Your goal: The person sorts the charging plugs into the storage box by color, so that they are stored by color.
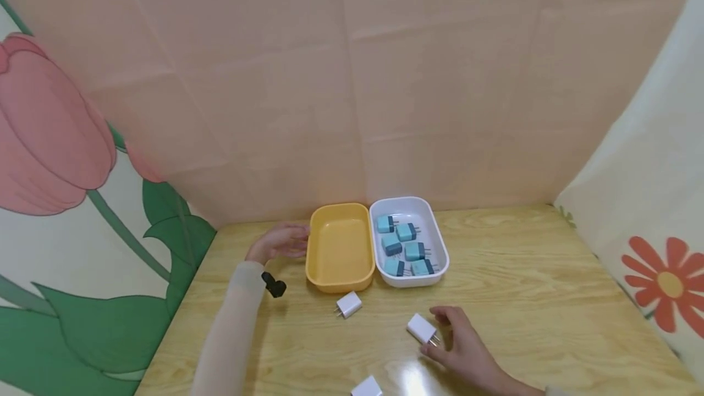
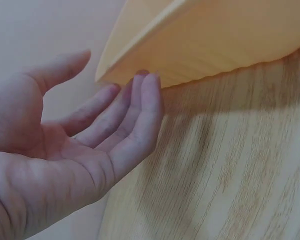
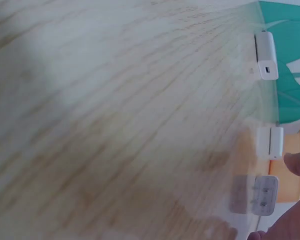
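My left hand is beside the left wall of a yellow tray. In the left wrist view the fingers of this hand are loosely bent, their tips at the tray's side; whether they touch it I cannot tell. My right hand hovers around a white plug-in charger on the table, thumb and fingers spread apart on either side of it. From the right wrist, this charger shows its prong side, with part of the hand at the frame's edge.
A white tray against the yellow one holds several teal chargers. Two more white chargers lie on the wooden table: one before the yellow tray, another at the near edge. A pink cloth hangs behind.
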The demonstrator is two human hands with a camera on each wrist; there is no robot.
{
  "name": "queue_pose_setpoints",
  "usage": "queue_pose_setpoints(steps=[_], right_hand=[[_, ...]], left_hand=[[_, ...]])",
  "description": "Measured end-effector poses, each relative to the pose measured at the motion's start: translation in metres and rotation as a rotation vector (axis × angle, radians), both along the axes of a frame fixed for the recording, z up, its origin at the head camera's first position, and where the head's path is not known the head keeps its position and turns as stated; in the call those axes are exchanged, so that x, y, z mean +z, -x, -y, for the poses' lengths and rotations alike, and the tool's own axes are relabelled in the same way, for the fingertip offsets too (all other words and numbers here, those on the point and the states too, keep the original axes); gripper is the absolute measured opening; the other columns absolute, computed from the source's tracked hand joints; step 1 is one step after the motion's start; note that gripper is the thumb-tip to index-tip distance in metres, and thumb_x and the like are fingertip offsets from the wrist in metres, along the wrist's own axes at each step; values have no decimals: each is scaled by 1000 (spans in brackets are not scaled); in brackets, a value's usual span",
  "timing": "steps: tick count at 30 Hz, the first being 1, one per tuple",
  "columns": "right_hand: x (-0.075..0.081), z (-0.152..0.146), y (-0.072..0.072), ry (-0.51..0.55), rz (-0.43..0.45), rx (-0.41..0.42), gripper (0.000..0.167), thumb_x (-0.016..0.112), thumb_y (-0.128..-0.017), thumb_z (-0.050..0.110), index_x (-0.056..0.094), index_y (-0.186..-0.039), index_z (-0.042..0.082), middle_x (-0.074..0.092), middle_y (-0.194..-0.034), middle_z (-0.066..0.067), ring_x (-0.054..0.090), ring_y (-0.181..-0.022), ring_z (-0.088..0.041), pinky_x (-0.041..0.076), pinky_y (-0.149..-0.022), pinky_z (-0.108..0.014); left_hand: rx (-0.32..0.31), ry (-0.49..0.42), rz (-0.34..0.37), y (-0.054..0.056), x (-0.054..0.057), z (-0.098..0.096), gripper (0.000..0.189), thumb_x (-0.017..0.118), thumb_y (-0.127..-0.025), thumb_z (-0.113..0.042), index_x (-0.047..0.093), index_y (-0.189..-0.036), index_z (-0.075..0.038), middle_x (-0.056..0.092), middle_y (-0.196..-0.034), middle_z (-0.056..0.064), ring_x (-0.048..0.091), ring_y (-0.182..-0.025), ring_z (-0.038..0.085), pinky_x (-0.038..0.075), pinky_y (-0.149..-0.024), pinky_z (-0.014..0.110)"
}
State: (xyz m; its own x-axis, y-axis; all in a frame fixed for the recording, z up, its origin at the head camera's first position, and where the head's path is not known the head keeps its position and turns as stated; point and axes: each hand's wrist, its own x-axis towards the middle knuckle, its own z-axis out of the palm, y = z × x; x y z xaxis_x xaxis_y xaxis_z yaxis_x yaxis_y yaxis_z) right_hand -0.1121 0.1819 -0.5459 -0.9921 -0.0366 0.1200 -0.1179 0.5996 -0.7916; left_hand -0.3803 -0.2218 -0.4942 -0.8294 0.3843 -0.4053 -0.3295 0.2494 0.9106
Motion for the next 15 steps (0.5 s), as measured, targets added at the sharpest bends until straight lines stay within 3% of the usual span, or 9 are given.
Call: queue_pose_setpoints(steps=[4,11,15], right_hand=[[-3,2,-1,-3,-70,-12,71,99,-69,19,64,-127,-1,64,-121,-10,60,-110,-17,54,-98,-28],[-1,4,-2,-15,119,-25,72,96,-75,28,60,-133,4,61,-127,-7,57,-120,-18,48,-111,-32],[-2,4,-3,-11,159,-30,70,95,-76,28,61,-132,6,61,-126,-4,57,-119,-16,46,-113,-32]], left_hand=[[-9,-25,15,0,1,0,41,52,-111,-16,52,-146,5,72,-112,4,71,-101,19,63,-90,33],[-47,-47,19,0,5,0,48,51,-111,-13,43,-153,8,72,-115,6,71,-103,19,63,-88,32],[-33,-60,20,-2,2,0,48,53,-109,-10,43,-154,8,72,-117,9,72,-104,22,64,-88,35]])
